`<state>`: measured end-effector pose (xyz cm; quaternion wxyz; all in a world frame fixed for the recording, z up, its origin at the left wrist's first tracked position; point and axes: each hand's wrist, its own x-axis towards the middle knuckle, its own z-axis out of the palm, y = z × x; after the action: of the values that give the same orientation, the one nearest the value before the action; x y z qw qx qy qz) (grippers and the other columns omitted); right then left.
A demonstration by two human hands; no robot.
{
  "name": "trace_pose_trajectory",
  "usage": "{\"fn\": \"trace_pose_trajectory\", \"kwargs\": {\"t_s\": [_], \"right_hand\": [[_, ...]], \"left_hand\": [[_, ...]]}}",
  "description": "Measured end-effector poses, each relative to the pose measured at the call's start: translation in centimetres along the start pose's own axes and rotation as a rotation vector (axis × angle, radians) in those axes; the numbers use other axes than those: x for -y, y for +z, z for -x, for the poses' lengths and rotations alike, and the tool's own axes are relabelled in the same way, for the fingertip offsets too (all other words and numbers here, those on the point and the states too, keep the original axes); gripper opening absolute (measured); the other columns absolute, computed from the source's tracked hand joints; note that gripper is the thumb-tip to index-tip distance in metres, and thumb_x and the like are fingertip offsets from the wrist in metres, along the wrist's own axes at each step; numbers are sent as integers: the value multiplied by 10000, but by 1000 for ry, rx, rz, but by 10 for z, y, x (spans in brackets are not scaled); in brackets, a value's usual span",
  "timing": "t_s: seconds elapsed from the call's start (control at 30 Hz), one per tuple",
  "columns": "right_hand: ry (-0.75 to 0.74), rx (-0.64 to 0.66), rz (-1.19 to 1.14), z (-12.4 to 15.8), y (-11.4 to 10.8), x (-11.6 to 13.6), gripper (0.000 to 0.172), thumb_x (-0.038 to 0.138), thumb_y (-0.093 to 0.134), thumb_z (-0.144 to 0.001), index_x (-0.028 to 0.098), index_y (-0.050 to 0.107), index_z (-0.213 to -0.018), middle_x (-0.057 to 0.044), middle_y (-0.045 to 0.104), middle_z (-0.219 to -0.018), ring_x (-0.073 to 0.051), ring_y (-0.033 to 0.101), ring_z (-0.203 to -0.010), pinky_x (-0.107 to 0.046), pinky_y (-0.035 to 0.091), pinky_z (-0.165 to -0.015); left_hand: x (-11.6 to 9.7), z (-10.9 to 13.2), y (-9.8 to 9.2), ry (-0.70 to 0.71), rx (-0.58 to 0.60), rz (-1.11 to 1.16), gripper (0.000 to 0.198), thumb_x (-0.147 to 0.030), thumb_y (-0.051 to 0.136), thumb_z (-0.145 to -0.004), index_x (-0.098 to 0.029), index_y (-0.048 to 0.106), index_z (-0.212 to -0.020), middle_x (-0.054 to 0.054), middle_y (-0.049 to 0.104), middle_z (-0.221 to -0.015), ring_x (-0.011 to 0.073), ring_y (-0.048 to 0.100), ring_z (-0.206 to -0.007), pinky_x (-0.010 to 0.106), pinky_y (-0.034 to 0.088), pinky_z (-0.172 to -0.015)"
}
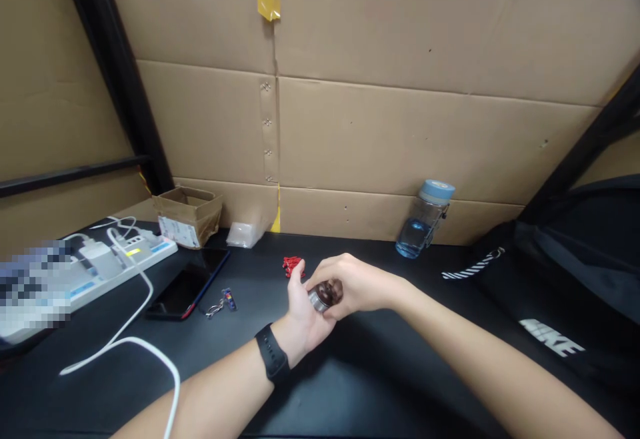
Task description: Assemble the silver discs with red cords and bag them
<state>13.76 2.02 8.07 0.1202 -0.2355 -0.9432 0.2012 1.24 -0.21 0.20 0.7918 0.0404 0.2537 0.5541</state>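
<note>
1. Right hand (353, 283): fingers curled, pinching a small round object with a brown top and silver side (327, 292).
2. Left hand (304, 319): palm turned up, thumb raised; remaining fingers mostly hidden, grip cannot be told.
3. Object position: between both hands, against left palm, below right fingers.
4. Object appearance: tilted; top dark, mottled, glossy; side shiny, metallic-looking.
5. Just beyond left thumb: small bright-red cluster (291, 265) on black tabletop (320, 402).

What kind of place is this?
Probably a work desk in a makeshift corner: a tall cardboard wall stands behind it, and a white power strip and a dark phone lie on it.
</note>
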Motion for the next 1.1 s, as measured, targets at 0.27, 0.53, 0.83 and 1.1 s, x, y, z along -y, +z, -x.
{"fn": "trace_pose_trajectory", "kwargs": {"t_s": [0.27,0.53,0.83,1.1], "right_hand": [[227,89,78,13,-24,-58,526,285,844,-630,223,763,-1146,-17,748,-923,-158,669,-752,-216,469,-671],[633,242,307,49,-51,-154,546,223,849,-526,201,796,-1070,-35,788,-917,-235,726,-858,-239,488,-712],[676,230,330,64,-57,-183,643,279,883,-500,189,785,-1128,-61,793,-972,-258,733,-915,-265,511,-804],[685,197,300,67,-65,-181,734,288,901,-485,188,758,-1197,-90,771,-1126,-298,713,-1051,-286,506,-909]], "left_hand": [[7,-15,-10,285,-130,-381,246,-413,467,-968,-192,573,-982,90,645,-1100,211,649,-1049,302,529,-812],[14,-22,-17,464,-32,-972,169,-171,568,-787,-208,578,-951,41,583,-1002,171,563,-925,269,437,-788],[17,-25,-18,474,19,-962,191,-79,594,-721,-200,592,-869,10,578,-911,136,542,-813,232,417,-780],[16,-20,-17,449,54,-951,182,-53,631,-701,-198,618,-811,-12,563,-812,118,517,-718,214,395,-716]]}}
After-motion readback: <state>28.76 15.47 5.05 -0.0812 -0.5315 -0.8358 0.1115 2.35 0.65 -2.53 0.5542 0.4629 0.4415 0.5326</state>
